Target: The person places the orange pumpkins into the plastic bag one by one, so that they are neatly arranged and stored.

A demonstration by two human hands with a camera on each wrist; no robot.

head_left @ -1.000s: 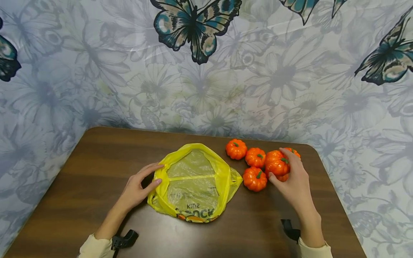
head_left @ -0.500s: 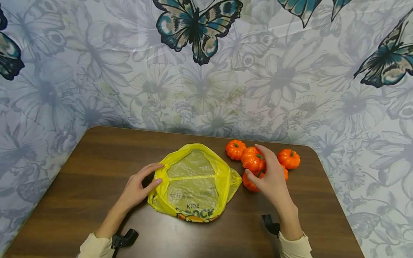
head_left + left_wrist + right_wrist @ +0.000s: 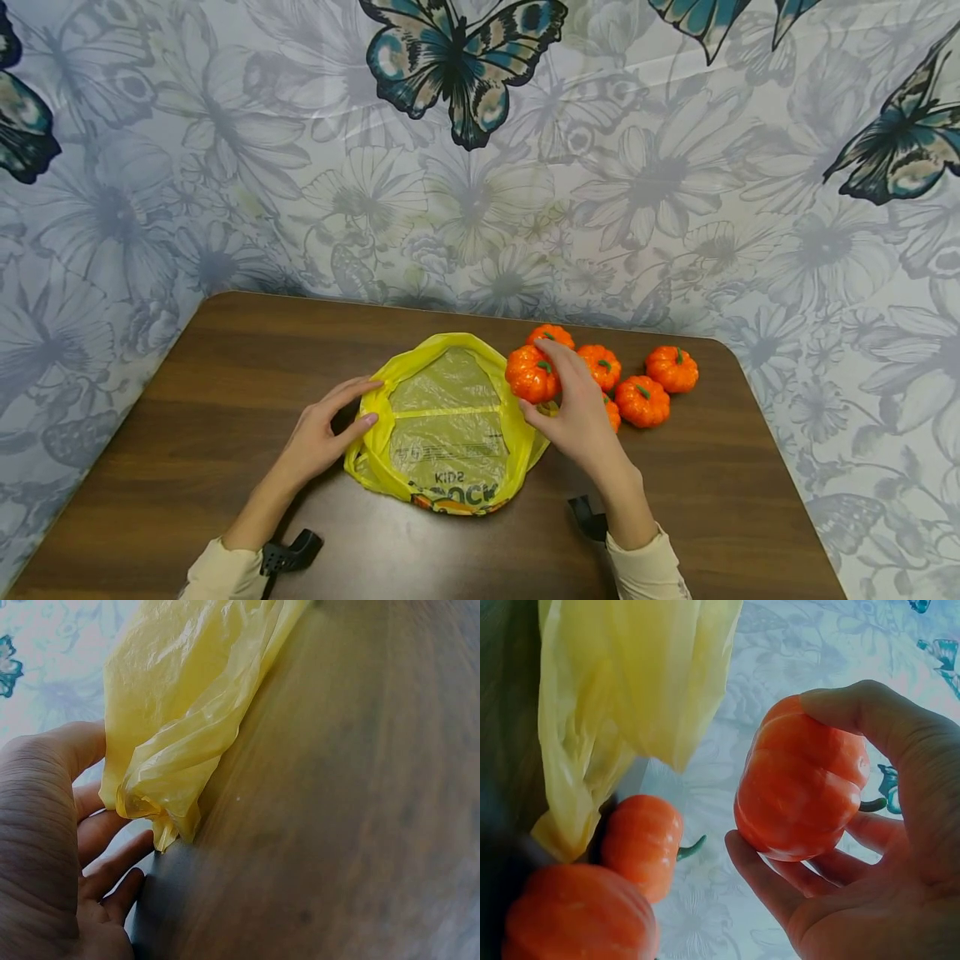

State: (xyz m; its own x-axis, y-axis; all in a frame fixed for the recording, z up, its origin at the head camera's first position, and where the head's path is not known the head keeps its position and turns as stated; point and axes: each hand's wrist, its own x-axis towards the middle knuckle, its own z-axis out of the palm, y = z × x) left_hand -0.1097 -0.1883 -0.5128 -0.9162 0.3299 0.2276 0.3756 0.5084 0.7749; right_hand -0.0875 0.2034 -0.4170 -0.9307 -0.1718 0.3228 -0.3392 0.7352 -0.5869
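An open yellow plastic bag (image 3: 450,421) lies on the brown table (image 3: 187,433). My left hand (image 3: 330,429) holds its left rim, with thumb and fingers around the crumpled plastic (image 3: 176,787). My right hand (image 3: 573,408) grips a small orange pumpkin (image 3: 531,373) just above the bag's right rim; in the right wrist view the pumpkin (image 3: 802,787) sits between thumb and fingers beside the bag (image 3: 622,690). Several more orange pumpkins (image 3: 642,400) lie on the table to the right.
A flowered sheet with butterflies (image 3: 457,67) hangs close behind the table. The table's rounded right edge (image 3: 757,400) is near the pumpkins. Black wrist straps (image 3: 288,554) show near both sleeves.
My right hand lifted one pumpkin from the cluster and carried it left to the bag's right rim. The left hand stayed on the bag's left rim.
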